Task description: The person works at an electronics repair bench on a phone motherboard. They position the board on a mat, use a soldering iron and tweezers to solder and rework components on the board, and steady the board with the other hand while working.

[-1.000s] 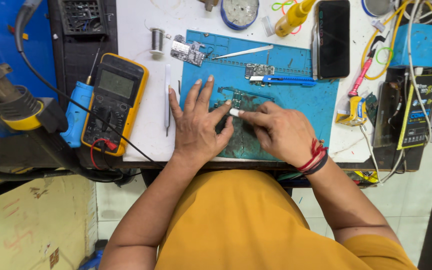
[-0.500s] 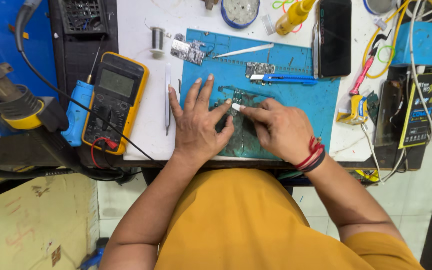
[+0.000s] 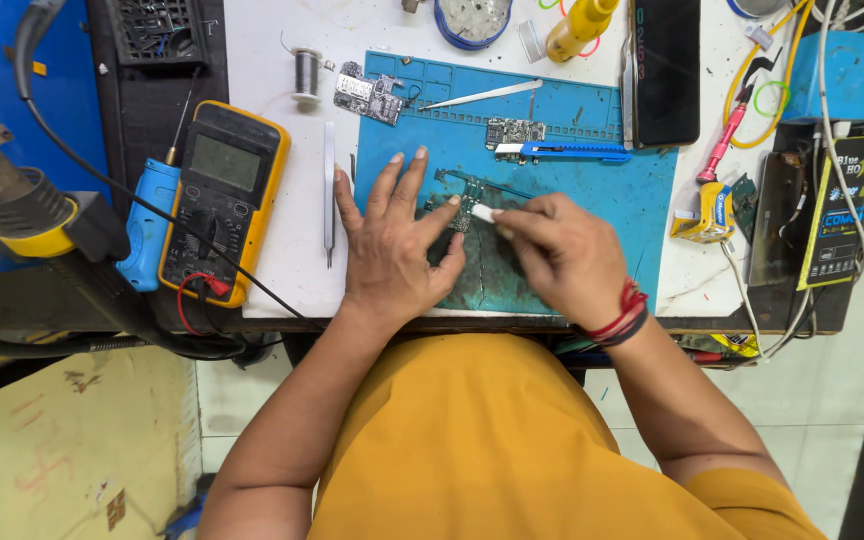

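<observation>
My left hand (image 3: pixel 392 245) lies flat on a blue work mat (image 3: pixel 632 200), fingers spread, its fingertips pressing down a small green circuit board (image 3: pixel 464 195). My right hand (image 3: pixel 562 258) pinches a small white piece (image 3: pixel 483 213), perhaps a swab or eraser, with its tip touching the board. A red and dark band is around my right wrist. Most of the board under my fingers is hidden.
A yellow multimeter (image 3: pixel 222 200) with red and black leads sits left of the mat, tweezers (image 3: pixel 329 190) beside it. On the mat lie another board (image 3: pixel 367 95), a blue utility knife (image 3: pixel 562 152), and more tweezers (image 3: pixel 482 96). A dark phone (image 3: pixel 664 70) and cables lie at right.
My right hand has shifted the white piece slightly along the board. The left hand keeps its place, fingers spread a bit more.
</observation>
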